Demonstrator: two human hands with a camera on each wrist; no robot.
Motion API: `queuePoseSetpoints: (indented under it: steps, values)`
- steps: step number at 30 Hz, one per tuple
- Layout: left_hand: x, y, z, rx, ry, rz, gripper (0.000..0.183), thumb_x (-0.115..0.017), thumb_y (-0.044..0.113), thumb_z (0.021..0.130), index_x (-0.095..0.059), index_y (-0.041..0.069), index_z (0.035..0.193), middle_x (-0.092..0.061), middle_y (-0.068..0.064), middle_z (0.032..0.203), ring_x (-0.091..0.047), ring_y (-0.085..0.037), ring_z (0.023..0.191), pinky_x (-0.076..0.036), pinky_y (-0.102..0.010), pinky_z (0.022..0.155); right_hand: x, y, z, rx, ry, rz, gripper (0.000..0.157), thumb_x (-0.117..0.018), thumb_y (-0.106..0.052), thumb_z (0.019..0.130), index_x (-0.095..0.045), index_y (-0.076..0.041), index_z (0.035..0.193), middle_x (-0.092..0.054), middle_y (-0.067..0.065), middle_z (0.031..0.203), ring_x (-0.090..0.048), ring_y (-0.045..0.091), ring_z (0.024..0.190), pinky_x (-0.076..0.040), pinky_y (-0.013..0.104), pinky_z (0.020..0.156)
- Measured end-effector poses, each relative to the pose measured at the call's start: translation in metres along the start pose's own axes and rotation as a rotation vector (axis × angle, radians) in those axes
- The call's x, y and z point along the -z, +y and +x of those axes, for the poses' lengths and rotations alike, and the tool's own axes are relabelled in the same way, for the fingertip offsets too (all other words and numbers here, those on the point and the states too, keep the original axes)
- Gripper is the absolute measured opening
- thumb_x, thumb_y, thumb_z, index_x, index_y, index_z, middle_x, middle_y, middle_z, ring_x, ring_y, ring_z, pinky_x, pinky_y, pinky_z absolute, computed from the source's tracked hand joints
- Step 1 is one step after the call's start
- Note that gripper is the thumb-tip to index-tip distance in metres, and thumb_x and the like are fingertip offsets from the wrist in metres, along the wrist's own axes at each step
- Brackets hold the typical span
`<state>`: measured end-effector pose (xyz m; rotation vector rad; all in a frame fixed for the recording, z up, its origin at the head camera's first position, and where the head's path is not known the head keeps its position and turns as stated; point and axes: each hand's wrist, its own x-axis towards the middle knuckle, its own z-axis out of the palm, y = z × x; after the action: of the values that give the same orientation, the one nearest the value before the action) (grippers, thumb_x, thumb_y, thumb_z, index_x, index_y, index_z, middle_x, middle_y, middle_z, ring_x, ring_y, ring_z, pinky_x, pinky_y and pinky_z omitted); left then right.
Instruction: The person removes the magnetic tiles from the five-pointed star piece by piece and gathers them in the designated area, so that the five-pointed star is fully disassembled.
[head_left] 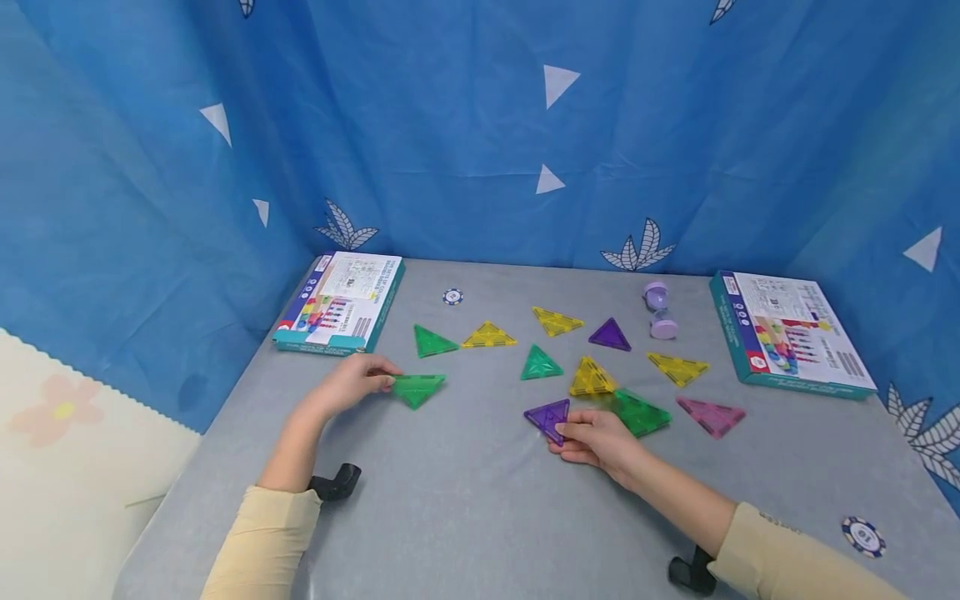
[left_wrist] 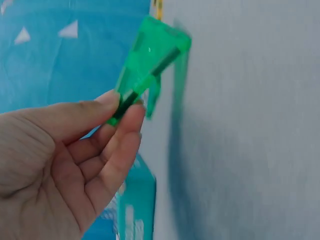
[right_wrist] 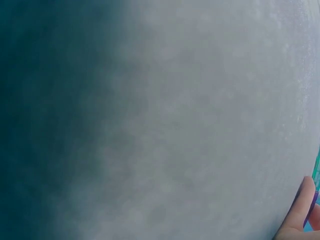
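Observation:
Between thumb and fingers, my left hand (head_left: 358,382) pinches a translucent green triangular tile (left_wrist: 150,52) by one corner; in the left wrist view it is raised off the table and casts a shadow. My right hand (head_left: 600,442) grips a purple triangular tile (head_left: 550,417) by its right side, thumb on top. Just beyond that hand lie a green triangle (head_left: 641,414) and a yellow triangle (head_left: 592,377), overlapping in the head view. Another green triangle (head_left: 433,342) lies past my left hand. The right wrist view shows mostly tabletop, with a thumb at its lower right corner.
More tiles lie about: yellow (head_left: 489,335), green (head_left: 540,364), purple (head_left: 611,335) and pink (head_left: 712,415) triangles among them. Boxes stand at the back left (head_left: 341,304) and back right (head_left: 795,333). A purple sand timer (head_left: 660,310) and two poker chips (head_left: 453,297) rest on the grey table.

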<state>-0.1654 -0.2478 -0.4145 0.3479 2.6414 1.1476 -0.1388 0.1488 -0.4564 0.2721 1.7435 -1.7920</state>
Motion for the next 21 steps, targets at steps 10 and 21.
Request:
queuePoseSetpoints:
  steps: [10, 21]
  values:
    - [0.011, -0.024, 0.002, 0.07, 0.091, 0.11, 0.018, -0.058, 0.007, 0.091, -0.068, 0.001, 0.105, -0.065, -0.011, 0.098, -0.057, -0.024, 0.091, -0.047, -0.042, 0.08, -0.001, 0.0, 0.0, 0.001, 0.022, -0.005, 0.026, -0.06, -0.011, 0.091, -0.05, 0.005, 0.109, -0.067, 0.013, 0.09, -0.069, 0.023, 0.083, -0.053, 0.03, 0.07]
    - [-0.023, 0.045, 0.022, 0.03, 0.193, 0.312, 0.024, -0.061, 0.01, 0.089, -0.065, 0.003, 0.112, -0.063, -0.013, 0.109, -0.058, -0.028, 0.102, -0.046, -0.043, 0.086, -0.002, 0.001, 0.0, 0.002, 0.013, -0.011, 0.022, -0.062, -0.011, 0.089, -0.05, 0.003, 0.102, -0.067, 0.012, 0.088, -0.069, 0.024, 0.084, -0.054, 0.029, 0.069]
